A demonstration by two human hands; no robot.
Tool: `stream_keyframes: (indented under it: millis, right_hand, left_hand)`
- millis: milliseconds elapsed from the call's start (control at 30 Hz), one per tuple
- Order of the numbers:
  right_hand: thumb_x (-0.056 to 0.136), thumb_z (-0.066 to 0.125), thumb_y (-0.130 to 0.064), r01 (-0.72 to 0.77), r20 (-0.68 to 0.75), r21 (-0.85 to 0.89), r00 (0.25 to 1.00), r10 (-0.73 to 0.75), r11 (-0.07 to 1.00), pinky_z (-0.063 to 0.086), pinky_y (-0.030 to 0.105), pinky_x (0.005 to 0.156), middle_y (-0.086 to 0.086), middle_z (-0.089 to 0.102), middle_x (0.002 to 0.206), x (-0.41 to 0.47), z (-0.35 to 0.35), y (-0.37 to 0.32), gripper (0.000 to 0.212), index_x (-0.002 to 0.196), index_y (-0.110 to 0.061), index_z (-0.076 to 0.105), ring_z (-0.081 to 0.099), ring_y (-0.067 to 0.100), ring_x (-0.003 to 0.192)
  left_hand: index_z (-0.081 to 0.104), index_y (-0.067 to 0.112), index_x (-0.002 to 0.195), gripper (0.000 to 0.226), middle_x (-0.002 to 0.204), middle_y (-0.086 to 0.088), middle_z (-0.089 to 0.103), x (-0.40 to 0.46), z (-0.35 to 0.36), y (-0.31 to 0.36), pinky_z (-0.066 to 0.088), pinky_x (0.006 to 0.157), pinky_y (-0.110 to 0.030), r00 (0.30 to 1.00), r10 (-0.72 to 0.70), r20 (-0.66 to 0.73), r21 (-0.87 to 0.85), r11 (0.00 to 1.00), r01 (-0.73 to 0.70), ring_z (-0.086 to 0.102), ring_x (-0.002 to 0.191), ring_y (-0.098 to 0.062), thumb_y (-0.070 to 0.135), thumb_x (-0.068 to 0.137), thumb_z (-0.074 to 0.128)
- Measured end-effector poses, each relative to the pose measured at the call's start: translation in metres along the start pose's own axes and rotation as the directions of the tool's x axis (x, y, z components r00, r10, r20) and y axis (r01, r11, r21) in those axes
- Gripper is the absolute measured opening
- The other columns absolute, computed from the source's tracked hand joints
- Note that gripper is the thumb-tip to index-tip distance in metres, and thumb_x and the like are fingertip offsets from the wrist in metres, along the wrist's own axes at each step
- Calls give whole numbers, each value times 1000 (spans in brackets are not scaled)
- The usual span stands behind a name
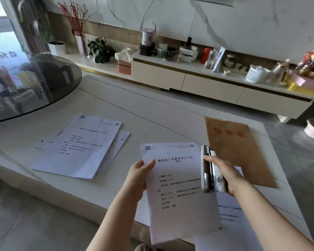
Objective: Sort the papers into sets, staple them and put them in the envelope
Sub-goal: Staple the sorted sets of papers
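We pinch paper set [178,187] in left hand [137,178], lifted off bench [152,113] so stapler [209,171], gripped in right hand [223,176], can bite edge.

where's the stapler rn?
Head view, lower right of centre: the stapler is gripped in the right hand, at the right edge of the paper set that the left hand holds, just left of the brown envelope.

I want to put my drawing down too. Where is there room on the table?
Bare tabletop lies between the paper stack and the brown envelope, and beyond both. The near right, with loose sheets, is crowded.
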State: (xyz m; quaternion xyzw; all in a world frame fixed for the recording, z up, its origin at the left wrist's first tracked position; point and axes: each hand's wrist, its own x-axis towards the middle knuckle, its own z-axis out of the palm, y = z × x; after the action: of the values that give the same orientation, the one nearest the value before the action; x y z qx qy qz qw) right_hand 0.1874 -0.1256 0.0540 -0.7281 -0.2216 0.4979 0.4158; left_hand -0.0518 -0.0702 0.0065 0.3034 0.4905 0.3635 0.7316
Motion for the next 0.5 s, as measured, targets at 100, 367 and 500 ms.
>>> stream_keyframes:
  millis: [100,367,500]
  right_hand:
    - [56,82,-43,45,-119,87,992,-35,995,57,42,66,17,68,105,4,-22,7,71,116,-10,61,68,33,88]
    - [84,69,-17,87,-270,14,960,-80,996,44,25,55,7,64,82,-11,-72,23,14,93,-14,59,60,19,69]
    - [79,73,-26,18,-282,-252,955,-91,968,51,32,72,7,70,87,-8,-86,47,18,91,-13,68,66,24,80]
  left_hand:
    - [43,22,137,48,105,-12,67,1,16,-19,57,77,-41,999,-35,31,252,967,26,67,88,-26,13,92,60]
    - [27,31,147,71,108,-10,60,-4,67,-61,59,70,-40,979,-34,203,370,928,-44,66,84,-22,0,91,57]
    - [35,22,145,67,112,2,55,0,85,-85,57,79,-43,984,-18,177,541,837,-82,64,97,-25,2,87,62]
